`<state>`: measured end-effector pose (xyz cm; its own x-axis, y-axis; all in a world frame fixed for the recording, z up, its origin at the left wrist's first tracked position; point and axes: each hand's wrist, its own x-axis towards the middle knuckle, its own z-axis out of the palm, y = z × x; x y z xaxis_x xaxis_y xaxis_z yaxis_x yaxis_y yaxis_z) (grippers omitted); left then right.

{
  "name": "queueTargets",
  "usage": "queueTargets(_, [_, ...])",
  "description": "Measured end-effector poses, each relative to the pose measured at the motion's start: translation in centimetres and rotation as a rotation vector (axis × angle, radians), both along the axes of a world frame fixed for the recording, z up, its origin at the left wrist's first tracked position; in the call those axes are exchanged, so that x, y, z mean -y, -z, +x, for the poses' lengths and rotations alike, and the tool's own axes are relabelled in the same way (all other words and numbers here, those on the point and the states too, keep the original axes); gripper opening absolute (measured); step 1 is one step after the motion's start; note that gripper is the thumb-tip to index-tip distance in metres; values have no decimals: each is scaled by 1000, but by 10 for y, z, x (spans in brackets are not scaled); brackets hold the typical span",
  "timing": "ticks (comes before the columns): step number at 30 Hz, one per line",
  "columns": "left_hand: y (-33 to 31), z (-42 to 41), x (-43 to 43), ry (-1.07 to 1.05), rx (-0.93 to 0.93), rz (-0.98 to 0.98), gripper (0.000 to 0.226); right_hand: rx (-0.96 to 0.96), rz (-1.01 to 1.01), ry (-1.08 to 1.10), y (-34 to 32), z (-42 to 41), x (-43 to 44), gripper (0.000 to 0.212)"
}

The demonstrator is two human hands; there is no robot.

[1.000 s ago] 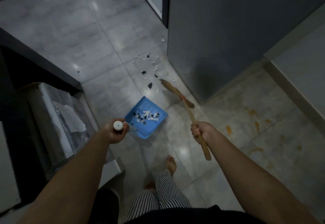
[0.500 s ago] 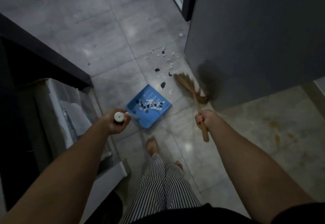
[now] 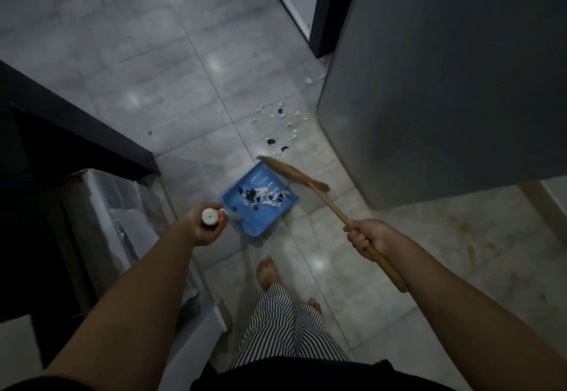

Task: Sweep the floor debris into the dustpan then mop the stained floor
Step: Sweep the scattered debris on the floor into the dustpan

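A blue dustpan [image 3: 245,223] rests on the tiled floor ahead of my feet, holding several black and white scraps [image 3: 264,199]. My left hand [image 3: 206,225] grips its white upright handle [image 3: 209,216]. My right hand [image 3: 366,237] is closed around the wooden handle of a small straw broom [image 3: 290,173]. The bristles lie across the dustpan's far lip. More loose scraps [image 3: 283,124] are scattered on the floor beyond the pan, near the grey cabinet corner. Orange-brown stains [image 3: 466,239] mark the tiles at the right.
A tall grey cabinet or fridge [image 3: 445,84] stands at the right. A dark counter edge [image 3: 76,133] and a plastic-wrapped box [image 3: 122,222] crowd the left. My bare feet [image 3: 267,272] and striped trousers are just behind the dustpan. A doorway frame [image 3: 322,7] is at the top.
The broom has swept from the debris beside the cabinet toward the dustpan, its bristles now on the pan's lip. The dark scraps nearest the pan are gone from the floor. My left hand kept holding the dustpan handle.
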<state>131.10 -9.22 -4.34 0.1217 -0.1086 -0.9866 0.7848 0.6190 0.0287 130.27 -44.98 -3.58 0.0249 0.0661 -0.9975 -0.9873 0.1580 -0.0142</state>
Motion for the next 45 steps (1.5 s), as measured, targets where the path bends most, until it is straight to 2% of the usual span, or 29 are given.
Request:
queueTargets(4, [4,4,-5,-23,-11,-21,29,-27,-5,86,8,6,-30,42])
queueTargets(9, [8,7,-12,-39,-15,-32,29,-131,39,-11,4,-9,-53,45])
queueTargets(15, [5,9,-21,-96,-2,-72,27,-96,76,-27,-31,-8,-32,36])
queueTargets(22, [-1,29,-27,-122,25,-64,27,26,50,81,-33,60,-20,40])
queueTargets(31, [13,85,-45,-96,-12,-84,34,44,53,355,29,179,-36,40])
queueTargets(34, [17,107,-40,-122,-15,-52,30,13,25,287,47,193,-45,39])
queueTargets(41, [11,151,-22,-126,9,-17,28,-40,-46,-82,44,157,-59,41])
queueTargets(45, [10,159,-19,-117,32,20,26,-40,-7,-125,23,138,-54,31])
